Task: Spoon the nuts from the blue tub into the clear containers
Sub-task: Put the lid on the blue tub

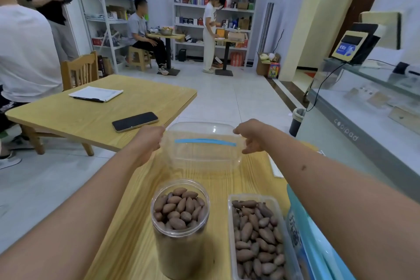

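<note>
A large empty clear tub [204, 154] with a blue strip on its far wall stands at the far end of my wooden table [127, 234]. My left hand [148, 141] grips its left rim and my right hand [250, 136] grips its right rim. Nearer to me stands a round clear jar [180, 234] filled with brown nuts. To its right lies a rectangular clear tray [256, 241], also full of nuts. A blue tub or lid edge [311, 245] shows at the lower right, partly hidden by my right arm. No spoon is visible.
A second wooden table [91, 116] to the left holds a black phone [135, 121] and papers [95, 94]. A person in white sits beside it. A glass counter [363, 109] runs along the right, with a dark bin [296, 121] at its base. Other people are by the far shelves.
</note>
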